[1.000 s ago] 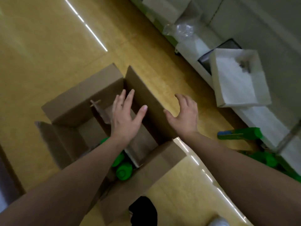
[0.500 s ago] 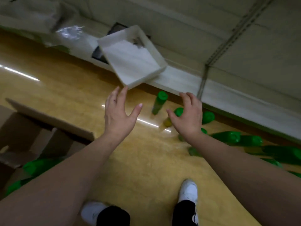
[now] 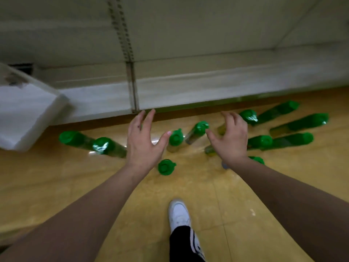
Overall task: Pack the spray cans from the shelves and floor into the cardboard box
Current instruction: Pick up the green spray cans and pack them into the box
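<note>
Cans (image 3: 176, 137) on floor betw. L hand (image 3: 144, 144) & R hand (image 3: 230, 139), both empty.

Green-capped spray cans (image 3: 166, 166) are scattered on the glossy yellow floor (image 3: 56, 186) near the shelf base (image 3: 188, 91), 2 off left; a white shoe (image 3: 178, 214) stands nearer.

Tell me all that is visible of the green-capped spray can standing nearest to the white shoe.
This spray can stands upright on the glossy yellow floor, seen almost from above, so mainly its round green cap shows, plastic-looking, with a small lug at one side. It stands apart from the other cans; neither left hand nor right hand touches it.
</note>
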`<state>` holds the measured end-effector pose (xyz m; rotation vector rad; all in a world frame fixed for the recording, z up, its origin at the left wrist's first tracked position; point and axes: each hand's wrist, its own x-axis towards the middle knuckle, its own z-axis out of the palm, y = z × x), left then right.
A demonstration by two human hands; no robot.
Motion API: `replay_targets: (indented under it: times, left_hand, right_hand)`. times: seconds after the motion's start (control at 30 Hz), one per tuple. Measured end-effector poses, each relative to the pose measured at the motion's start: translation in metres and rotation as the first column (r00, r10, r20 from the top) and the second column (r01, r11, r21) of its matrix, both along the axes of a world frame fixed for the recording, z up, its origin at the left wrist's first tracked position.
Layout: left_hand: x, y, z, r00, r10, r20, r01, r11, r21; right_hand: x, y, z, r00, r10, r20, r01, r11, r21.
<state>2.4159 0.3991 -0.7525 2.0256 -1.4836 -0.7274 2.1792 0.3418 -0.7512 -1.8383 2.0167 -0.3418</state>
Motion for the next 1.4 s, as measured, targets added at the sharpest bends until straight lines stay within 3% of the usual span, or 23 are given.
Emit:
replay_targets:
  times: [0.13,0.3,0.5,0.7,1.07,1.27,1.4]
  left_hand:
    - [-0.084,-0.029,-0.016,0.991,-0.133,-0.015,0.134,0.991,0.019]
    - [-0.152,-0.042,-0.052,0.981,-0.191,-0.035,0.193,0.976,0.104]
    - [-0.191,-0.037,-0.109,0.978,0.182,-0.104,-0.144,0.943,0.3]
    - [-0.196,-0.041,-0.177,0.959,0.267,-0.097,-0.206,0.888,0.41]
    - [-0.208,-0.102,-0.25,0.756,0.548,-0.359,-0.458,0.834,0.308]
    - [-0.21,-0.093,-0.232,0.82,0.49,-0.296,-0.42,0.867,0.269]
    - [-0.213,-0.08,-0.202,0.867,0.403,-0.293,-0.336,0.907,0.255]
  right_hand:
    - [-0.077,0.005,-0.022,0.99,-0.139,-0.027,0.14,0.99,0.035]
    - [-0.123,0.026,-0.053,0.952,-0.278,0.127,0.273,0.96,0.059]
    - [-0.107,0.053,-0.114,0.757,-0.546,0.36,0.502,0.838,0.216]
    - [-0.085,0.054,-0.188,0.529,-0.751,0.396,0.614,0.661,0.432]
    - [-0.072,0.011,-0.26,0.4,-0.787,0.47,0.708,0.591,0.387]
    - [-0.078,0.004,-0.249,0.35,-0.795,0.495,0.77,0.545,0.333]
    - [-0.082,0.009,-0.222,0.415,-0.77,0.486,0.755,0.589,0.288]
